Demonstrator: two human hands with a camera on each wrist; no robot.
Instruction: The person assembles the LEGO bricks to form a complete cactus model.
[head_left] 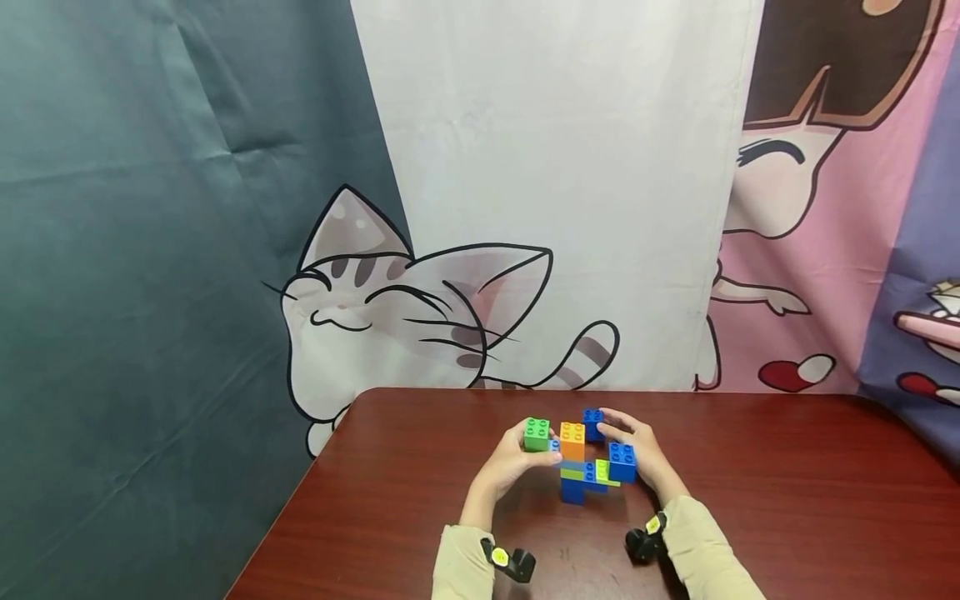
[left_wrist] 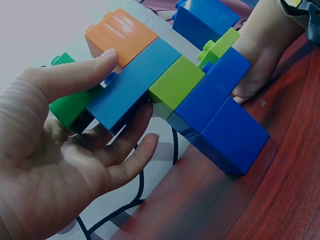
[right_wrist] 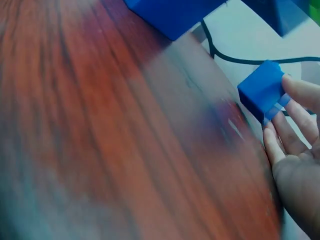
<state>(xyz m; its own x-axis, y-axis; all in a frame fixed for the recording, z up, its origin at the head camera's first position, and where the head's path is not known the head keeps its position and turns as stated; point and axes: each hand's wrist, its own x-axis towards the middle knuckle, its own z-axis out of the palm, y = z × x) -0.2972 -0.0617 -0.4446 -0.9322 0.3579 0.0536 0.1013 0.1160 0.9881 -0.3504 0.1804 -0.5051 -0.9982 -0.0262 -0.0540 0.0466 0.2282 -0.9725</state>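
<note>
My left hand (head_left: 504, 467) grips a joined model of toy building bricks by its left side, with the thumb on top near the orange brick (head_left: 572, 442) and fingers beneath. A green brick (head_left: 537, 433) stands at the model's left end, beside the thumb. A medium-blue brick (left_wrist: 140, 80), a lime brick (left_wrist: 177, 82) and dark blue bricks (left_wrist: 235, 135) show in the left wrist view. At the right end, one blue brick (head_left: 622, 462) sits on a lime piece (head_left: 602, 471). Behind the model, my right hand (head_left: 641, 446) pinches a separate blue brick (right_wrist: 262, 90) between thumb and fingers.
A dark red-brown wooden table (head_left: 375, 517) lies under both hands. Its far edge meets a cloth backdrop (head_left: 570, 167) printed with a cartoon cat (head_left: 337, 350). Black wrist cameras (head_left: 517, 567) are strapped over the pale sleeves (head_left: 708, 550).
</note>
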